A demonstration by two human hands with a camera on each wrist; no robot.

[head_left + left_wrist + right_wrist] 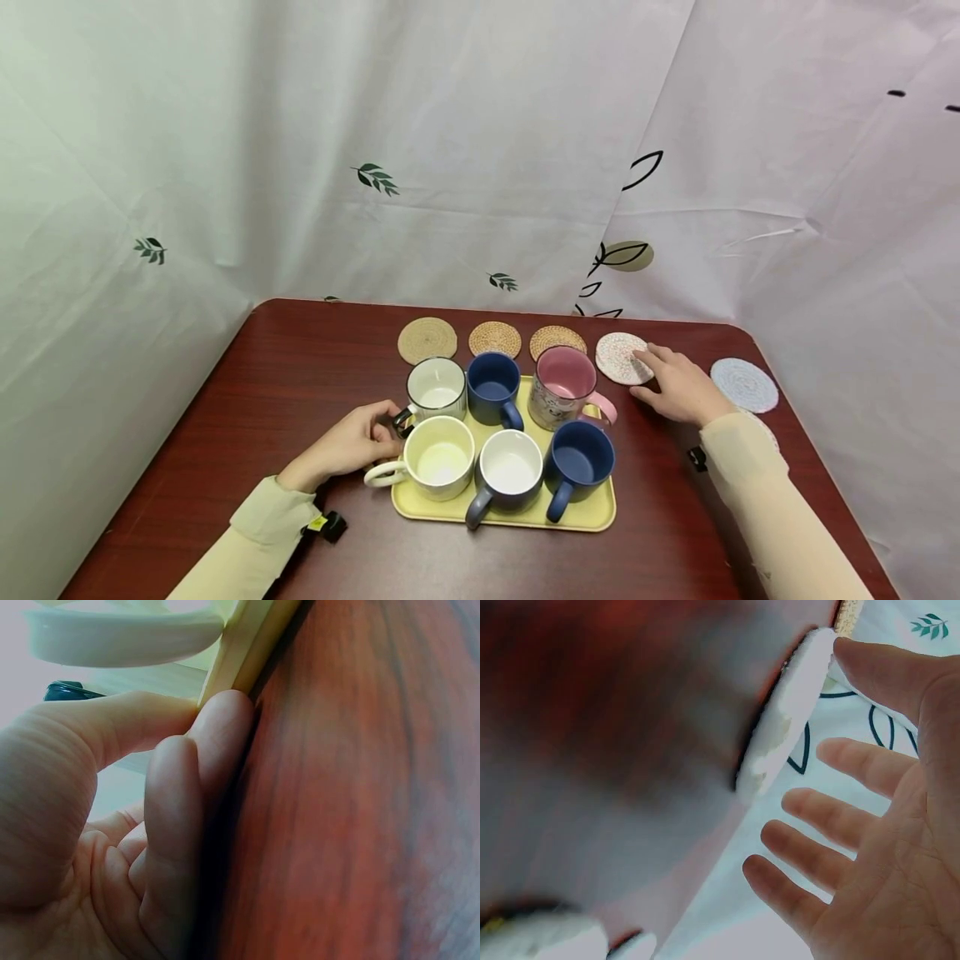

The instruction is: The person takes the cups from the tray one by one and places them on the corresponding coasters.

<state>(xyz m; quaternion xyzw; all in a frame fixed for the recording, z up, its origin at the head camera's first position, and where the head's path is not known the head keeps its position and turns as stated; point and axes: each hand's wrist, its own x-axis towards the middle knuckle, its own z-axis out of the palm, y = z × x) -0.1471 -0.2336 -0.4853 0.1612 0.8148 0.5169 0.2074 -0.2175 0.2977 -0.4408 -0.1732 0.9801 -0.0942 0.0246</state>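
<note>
At the left side of the yellow tray point(517, 517), my left hand point(348, 442) pinches the tray's edge between thumb and fingers, just beneath the handle of the cream mug point(438, 458); the left wrist view shows the grip close. My right hand point(678, 385) has its fingers spread, with the fingertips over the right edge of a white speckled coaster point(618, 357). On the tray stand the cream mug, a white mug with a black handle point(437, 385), a grey mug with white inside point(510, 467), two blue mugs point(492, 387) and a pink patterned mug point(562, 387).
Along the table's back lie a beige coaster point(427, 341) and two woven tan coasters point(495, 339). A pale blue coaster point(744, 385) lies at the right, with another partly hidden under the right forearm. White curtains point(465, 167) hang behind the dark red table point(315, 358).
</note>
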